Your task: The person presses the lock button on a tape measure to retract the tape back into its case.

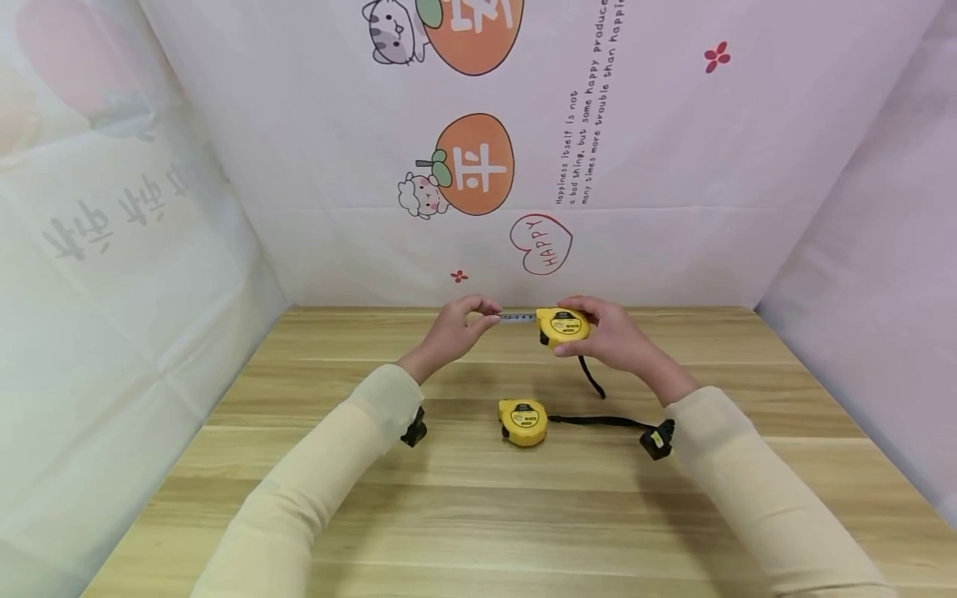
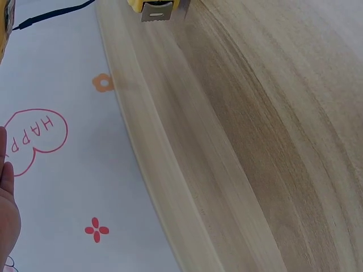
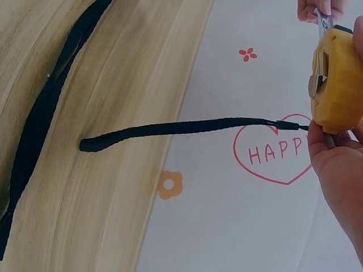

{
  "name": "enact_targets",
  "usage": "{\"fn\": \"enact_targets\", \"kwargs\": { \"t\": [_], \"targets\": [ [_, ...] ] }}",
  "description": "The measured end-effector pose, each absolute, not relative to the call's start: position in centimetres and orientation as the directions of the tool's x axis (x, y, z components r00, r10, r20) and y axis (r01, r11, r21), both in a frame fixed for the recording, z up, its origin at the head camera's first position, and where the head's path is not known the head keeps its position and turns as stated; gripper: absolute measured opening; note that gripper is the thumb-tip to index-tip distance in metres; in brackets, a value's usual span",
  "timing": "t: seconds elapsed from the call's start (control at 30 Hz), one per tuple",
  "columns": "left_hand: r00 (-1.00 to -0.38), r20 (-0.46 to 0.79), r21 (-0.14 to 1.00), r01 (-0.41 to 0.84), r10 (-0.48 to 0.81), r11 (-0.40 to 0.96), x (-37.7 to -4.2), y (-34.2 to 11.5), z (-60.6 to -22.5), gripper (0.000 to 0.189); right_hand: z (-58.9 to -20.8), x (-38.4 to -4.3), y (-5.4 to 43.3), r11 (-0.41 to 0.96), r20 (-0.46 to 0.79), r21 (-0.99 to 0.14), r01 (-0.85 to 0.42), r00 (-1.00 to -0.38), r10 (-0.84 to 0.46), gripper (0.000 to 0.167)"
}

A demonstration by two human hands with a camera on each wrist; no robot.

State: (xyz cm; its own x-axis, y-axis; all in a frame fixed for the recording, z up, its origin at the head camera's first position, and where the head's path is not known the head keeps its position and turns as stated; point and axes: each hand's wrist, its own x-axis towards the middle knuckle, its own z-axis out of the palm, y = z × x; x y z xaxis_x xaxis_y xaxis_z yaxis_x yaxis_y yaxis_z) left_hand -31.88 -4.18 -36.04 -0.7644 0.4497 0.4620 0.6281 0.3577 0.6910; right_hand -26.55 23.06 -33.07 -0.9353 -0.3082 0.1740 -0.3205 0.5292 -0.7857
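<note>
A yellow tape measure (image 1: pixel 564 326) is gripped in my right hand (image 1: pixel 615 336), held above the far part of the table. Its silver blade (image 1: pixel 517 317) extends a short way to the left, where my left hand (image 1: pixel 458 329) pinches the end between thumb and fingers. From the case hangs a black wrist strap (image 3: pixel 193 127). A second yellow tape measure (image 1: pixel 524 422) lies on the table nearer to me, its black strap (image 1: pixel 598 420) stretched to the right. In the left wrist view my left hand (image 2: pixel 8 209) shows only at the edge, so its fingertips are hidden.
The wood-grain table (image 1: pixel 449 531) ends at a white printed cloth backdrop (image 1: pixel 635 249). Cloth also stands along the left and right sides. A black wrist camera (image 1: pixel 658 440) sits by the right sleeve, and another black device (image 1: pixel 414 428) by the left.
</note>
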Motion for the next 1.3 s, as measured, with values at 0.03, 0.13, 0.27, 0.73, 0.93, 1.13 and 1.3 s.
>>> {"fn": "enact_targets", "kwargs": {
  "t": [0.03, 0.13, 0.27, 0.73, 0.93, 1.13, 1.3],
  "targets": [
    [-0.765, 0.462, 0.692, 0.627, 0.449, 0.358, -31.9, -4.1, -36.0, 0.014, -33.1, -26.6, 23.0, 0.528, 0.174, -0.787, -0.32, -0.936, -0.307, 0.079],
    [-0.77, 0.459, 0.697, 0.622, 0.444, 0.358, -31.8, -4.0, -35.9, 0.014, -33.1, -26.6, 22.8, 0.522, 0.174, -0.792, -0.317, -0.936, -0.305, 0.078],
    [-0.778, 0.447, 0.707, 0.609, 0.441, 0.359, -31.8, -3.7, -35.8, 0.013, -33.0, -26.5, 22.5, 0.516, 0.178, -0.795, -0.317, -0.937, -0.302, 0.078],
    [-0.779, 0.445, 0.701, 0.61, 0.442, 0.37, -31.5, -2.6, -35.1, 0.014, -32.6, -26.4, 21.8, 0.517, 0.204, -0.782, -0.348, -0.927, -0.316, 0.075],
    [-0.777, 0.444, 0.704, 0.611, 0.447, 0.363, -31.5, -2.4, -34.9, 0.014, -32.5, -26.5, 21.9, 0.508, 0.202, -0.789, -0.345, -0.927, -0.316, 0.076],
    [-0.766, 0.445, 0.704, 0.62, 0.464, 0.347, -31.5, -2.1, -34.8, 0.014, -32.4, -26.5, 21.6, 0.515, 0.223, -0.774, -0.369, -0.919, -0.324, 0.076],
    [-0.757, 0.451, 0.699, 0.629, 0.473, 0.34, -31.4, -1.8, -34.6, 0.013, -32.4, -26.4, 21.4, 0.512, 0.232, -0.772, -0.377, -0.917, -0.326, 0.076]
  ]
}}
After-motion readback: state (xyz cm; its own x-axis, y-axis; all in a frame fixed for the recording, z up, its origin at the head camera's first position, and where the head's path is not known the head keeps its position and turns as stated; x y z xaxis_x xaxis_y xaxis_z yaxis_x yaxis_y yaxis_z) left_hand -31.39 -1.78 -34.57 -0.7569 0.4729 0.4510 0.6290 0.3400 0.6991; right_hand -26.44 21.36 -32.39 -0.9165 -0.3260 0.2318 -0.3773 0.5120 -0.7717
